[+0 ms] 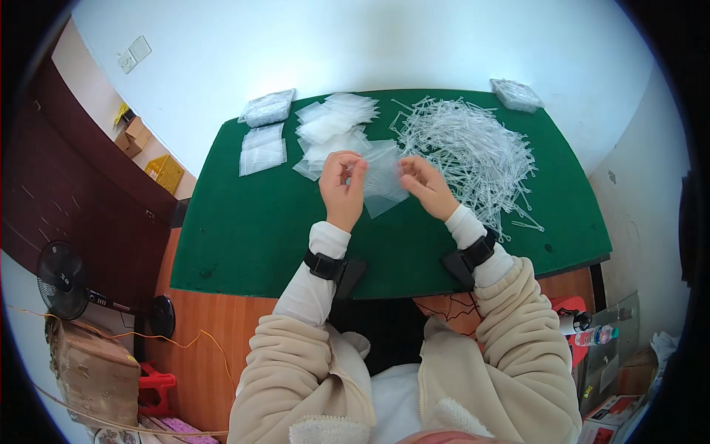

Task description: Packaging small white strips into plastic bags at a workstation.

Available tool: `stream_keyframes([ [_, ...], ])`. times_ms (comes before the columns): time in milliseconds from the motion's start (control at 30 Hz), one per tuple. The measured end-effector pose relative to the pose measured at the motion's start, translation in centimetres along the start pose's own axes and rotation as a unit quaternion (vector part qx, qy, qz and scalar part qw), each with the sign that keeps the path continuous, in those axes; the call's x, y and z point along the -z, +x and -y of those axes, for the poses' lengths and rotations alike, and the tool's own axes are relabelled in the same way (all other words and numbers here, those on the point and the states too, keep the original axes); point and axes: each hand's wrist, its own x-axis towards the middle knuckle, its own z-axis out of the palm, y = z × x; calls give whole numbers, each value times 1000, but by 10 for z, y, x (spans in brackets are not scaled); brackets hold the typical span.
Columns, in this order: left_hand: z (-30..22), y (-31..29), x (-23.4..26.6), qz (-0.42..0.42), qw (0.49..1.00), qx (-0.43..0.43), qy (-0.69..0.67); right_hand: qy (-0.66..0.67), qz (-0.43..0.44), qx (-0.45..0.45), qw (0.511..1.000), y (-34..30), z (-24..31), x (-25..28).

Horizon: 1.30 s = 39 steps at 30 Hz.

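Over the middle of the green bench (244, 237), you have a clear bag (383, 194) between your two hands, its lower corner pointing toward you. Left hand (342, 189): fingers curled, thumb and index pinching the bag's left edge near the top. Right hand (430, 186): thumb and index at the bag's right edge, other fingers bent — can't tell whether they pinch it or only touch it. Also can't tell if the bag's bottom rests on the cloth, or what's inside. Just beyond your left hand, a loose heap of empty-looking bags (336, 122), overlapping and fanned out. Left of that, a neater stack of bags (263, 152), with a bulky clear packet (268, 109) behind it at the far edge. Right of your right hand, a big tangled pile of clear plastic pieces (473, 144) — thin, looped ends, a few strays at the near side. Second packet (516, 96) sits in the far right corner. You've got a black band (324, 265) on your left wrist, another black band (478, 251) on the right. Off the bench: black fan (63, 280) at left, plastic bottle (594, 336) low at right.
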Motion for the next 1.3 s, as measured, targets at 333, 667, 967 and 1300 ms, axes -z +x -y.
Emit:
stream_keyframes([
  [333, -1, 5, 2, -40, 969, 207, -128, 10, -22, -69, 997, 3, -12, 9],
  [667, 10, 4, 7, -46, 952, 250, -173, 26, 30, -126, 991, 5, -5, 12],
  [967, 13, 4, 14, 55, 907, 341, -242, 165, -125, -78, 975, 8, -4, 14],
  [1300, 16, 4, 15, 54, 883, 358, -299, 112, -147, -30, 982, 6, -11, 14],
])
